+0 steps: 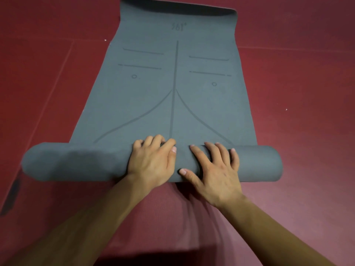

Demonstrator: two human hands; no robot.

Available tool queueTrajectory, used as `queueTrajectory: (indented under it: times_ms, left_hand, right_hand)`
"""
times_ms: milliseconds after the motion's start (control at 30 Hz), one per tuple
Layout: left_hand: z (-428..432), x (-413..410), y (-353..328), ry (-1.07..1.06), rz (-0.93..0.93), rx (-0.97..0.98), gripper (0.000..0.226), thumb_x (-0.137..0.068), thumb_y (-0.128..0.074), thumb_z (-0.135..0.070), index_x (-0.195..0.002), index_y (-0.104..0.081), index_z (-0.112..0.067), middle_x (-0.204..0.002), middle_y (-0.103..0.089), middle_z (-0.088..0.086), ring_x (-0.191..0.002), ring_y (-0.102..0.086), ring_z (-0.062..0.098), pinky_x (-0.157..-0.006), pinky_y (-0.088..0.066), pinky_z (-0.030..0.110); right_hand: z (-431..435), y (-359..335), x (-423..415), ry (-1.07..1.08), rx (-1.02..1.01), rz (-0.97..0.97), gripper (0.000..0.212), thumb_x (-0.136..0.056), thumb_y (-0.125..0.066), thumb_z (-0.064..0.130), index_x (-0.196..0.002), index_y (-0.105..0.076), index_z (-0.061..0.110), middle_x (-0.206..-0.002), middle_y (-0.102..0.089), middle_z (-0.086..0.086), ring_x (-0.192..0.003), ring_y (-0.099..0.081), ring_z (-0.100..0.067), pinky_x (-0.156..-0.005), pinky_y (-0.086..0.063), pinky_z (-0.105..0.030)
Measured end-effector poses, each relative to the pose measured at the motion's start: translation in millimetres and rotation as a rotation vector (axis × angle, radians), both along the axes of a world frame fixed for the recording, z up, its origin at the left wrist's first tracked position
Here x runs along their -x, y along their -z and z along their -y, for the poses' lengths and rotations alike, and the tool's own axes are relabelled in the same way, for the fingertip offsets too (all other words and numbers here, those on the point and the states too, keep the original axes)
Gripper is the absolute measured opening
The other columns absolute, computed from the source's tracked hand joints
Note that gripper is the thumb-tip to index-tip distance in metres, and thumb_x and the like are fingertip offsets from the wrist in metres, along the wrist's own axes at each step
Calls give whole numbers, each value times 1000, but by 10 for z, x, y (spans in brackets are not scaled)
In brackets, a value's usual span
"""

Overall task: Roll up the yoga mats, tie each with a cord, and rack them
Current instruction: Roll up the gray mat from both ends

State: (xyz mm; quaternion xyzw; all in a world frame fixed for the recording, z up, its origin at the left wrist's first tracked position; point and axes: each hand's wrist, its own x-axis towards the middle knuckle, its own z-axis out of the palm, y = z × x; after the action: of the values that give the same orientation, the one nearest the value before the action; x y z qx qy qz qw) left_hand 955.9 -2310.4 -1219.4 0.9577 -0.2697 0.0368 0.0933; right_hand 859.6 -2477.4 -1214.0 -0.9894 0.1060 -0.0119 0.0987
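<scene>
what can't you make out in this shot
Head view:
Fingertips of the left hand, tucked behind the roll.
Mat far end, partly cut by the top edge.
Logo, too blurred to read.
Dark strip at left edge, blurred and cut off.
Cord, rack: not in view.

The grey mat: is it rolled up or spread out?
Partly rolled: the grey mat has a thick roll at its near end under the left hand and right hand; the rest lies flat on the red floor.
</scene>
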Motion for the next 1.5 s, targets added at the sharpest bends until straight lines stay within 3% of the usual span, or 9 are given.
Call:
queueTrajectory:
  times_ms: [200, 333, 533, 667, 800, 933, 1033, 1300, 1500]
  left_hand:
    - [-23, 12, 16, 27, 97, 190, 40, -97, -41, -41, -115, -68, -17, -110, -65, 7, -102, -61, 29, -94, -44, 48]
    - [-49, 74, 93, 10, 83, 87, 45, -98, -41, -47, -123, -67, -20, -125, -65, 7, -117, -61, 27, -106, -34, 59]
    - [56, -184, 36, -4, 39, -19, 40, -97, -38, -46, -115, -67, -25, -113, -67, 0, -100, -63, 27, -99, -40, 57]
    - [110, -325, -3, -8, 5, -65, 42, -97, -33, -47, -112, -67, -28, -105, -68, -4, -94, -64, 26, -92, -44, 51]
    - [157, -424, -13, -5, 18, -13, 46, -98, -32, -48, -117, -68, -25, -110, -69, -3, -99, -65, 25, -98, -44, 51]
    - [122, -385, 32, 18, 178, 160, 44, -100, -41, -39, -125, -68, -14, -120, -66, 10, -106, -62, 31, -99, -45, 51]
    - [145, -350, 87, 12, 206, 86, 38, -99, -43, -35, -120, -68, -17, -117, -65, 8, -102, -61, 32, -95, -44, 49]
    - [274, -608, 21, -18, 111, -48, 36, -99, -38, -35, -116, -67, -20, -110, -65, 3, -92, -59, 28, -84, -41, 44]
    - [240, -781, -117, 72, 37, -102, 45, -99, -38, -45, -124, -64, -18, -112, -64, 6, -96, -60, 29, -85, -44, 43]
  right_hand:
    - [60, 11, -174, -7, 9, 9, 73, -92, -23, 81, -141, -54, 36, -135, -56, -3, -130, -47, -28, -114, -20, -57]
    - [97, 6, -293, -13, 30, -13, 73, -92, -22, 81, -139, -56, 36, -133, -59, -3, -128, -48, -26, -113, -21, -56]
    - [143, -86, -407, -15, -49, -6, 81, -87, -17, 85, -147, -46, 38, -149, -46, 0, -141, -34, -22, -118, -13, -53]
    - [151, -5, -367, -56, -26, 5, 80, -87, -28, 86, -146, -48, 36, -145, -51, -4, -140, -39, -30, -117, -16, -57]
    - [207, 24, -489, -59, -13, 12, 75, -90, -26, 82, -142, -53, 34, -136, -57, -2, -132, -47, -29, -114, -26, -59]
    - [271, 47, -644, -59, 10, 32, 73, -92, -26, 80, -135, -60, 31, -128, -62, -2, -121, -56, -28, -109, -31, -58]
    - [309, 49, -762, -63, 14, 45, 71, -93, -28, 78, -132, -63, 31, -124, -64, -3, -117, -58, -28, -106, -32, -55]
    - [319, -23, -833, -90, -50, -14, 69, -92, -36, 77, -141, -56, 33, -137, -57, -2, -129, -49, -31, -113, -21, -51]
    - [395, -110, -1089, -88, -44, -86, 71, -93, -25, 77, -137, -59, 33, -129, -64, 0, -120, -55, -28, -104, -27, -46]
